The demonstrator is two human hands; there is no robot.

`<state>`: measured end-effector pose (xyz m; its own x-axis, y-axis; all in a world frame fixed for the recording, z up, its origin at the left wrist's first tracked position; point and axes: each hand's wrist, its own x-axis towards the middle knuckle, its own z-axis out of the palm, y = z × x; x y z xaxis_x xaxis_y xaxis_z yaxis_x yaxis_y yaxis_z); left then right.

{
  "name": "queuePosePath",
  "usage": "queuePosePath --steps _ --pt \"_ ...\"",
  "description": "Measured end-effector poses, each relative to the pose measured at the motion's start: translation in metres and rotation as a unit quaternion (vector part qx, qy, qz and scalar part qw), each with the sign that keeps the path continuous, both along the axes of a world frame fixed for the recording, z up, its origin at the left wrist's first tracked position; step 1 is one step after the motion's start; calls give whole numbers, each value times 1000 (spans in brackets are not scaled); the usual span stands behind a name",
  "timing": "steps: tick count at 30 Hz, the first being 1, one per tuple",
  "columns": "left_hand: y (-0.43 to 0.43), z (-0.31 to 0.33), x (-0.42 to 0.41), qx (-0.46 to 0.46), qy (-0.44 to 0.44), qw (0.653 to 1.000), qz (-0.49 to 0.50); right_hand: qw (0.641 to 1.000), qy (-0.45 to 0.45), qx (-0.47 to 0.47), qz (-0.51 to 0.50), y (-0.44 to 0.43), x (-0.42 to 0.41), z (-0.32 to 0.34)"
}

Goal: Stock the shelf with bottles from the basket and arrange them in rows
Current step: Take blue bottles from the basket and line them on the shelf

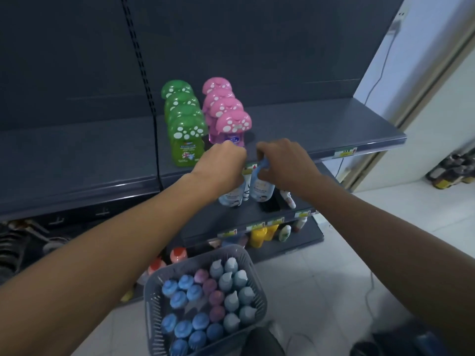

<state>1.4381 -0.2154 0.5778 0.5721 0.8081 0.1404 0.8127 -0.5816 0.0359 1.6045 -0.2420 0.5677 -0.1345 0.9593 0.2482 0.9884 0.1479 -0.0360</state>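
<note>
Basket (pixel 152 312) nearly full of blue, purple and teal bottles (pixel 216 296). Above it, left hand (pixel 223 164) and right hand (pixel 285 163) each grasp a pale bottle (pixel 262 190) by its top, at the shelf (pixel 321 124) edge. Two rows stand there, green row (pixel 185 129) and pink row (pixel 228 116) — most stocking appears left.

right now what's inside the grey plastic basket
Blue-capped bottles left, purple-capped bottles middle, pale teal-capped bottles right, all upright. Their bodies and the grey plastic basket's bottom are hidden.

Your single head-worn camera faces forward and down, close to the shelf (pixel 308 124), with the basket (pixel 154 317) beneath.
</note>
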Motion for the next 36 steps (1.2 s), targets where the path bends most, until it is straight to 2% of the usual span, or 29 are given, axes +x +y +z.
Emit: queuePosePath --steps 7,14,17,26,36 --pt "44 20 63 -20 -42 999 -8 998 55 -8 -7 64 65 30" --pt "100 37 128 -22 -36 999 34 998 33 -33 39 158 123 53" --pt "126 46 147 -40 -61 995 69 996 36 -57 63 197 139 57" --pt "185 54 164 -41 -89 984 150 986 87 -76 123 280 149 52" --pt "226 35 153 -47 -102 969 221 979 87 -93 158 334 132 42"
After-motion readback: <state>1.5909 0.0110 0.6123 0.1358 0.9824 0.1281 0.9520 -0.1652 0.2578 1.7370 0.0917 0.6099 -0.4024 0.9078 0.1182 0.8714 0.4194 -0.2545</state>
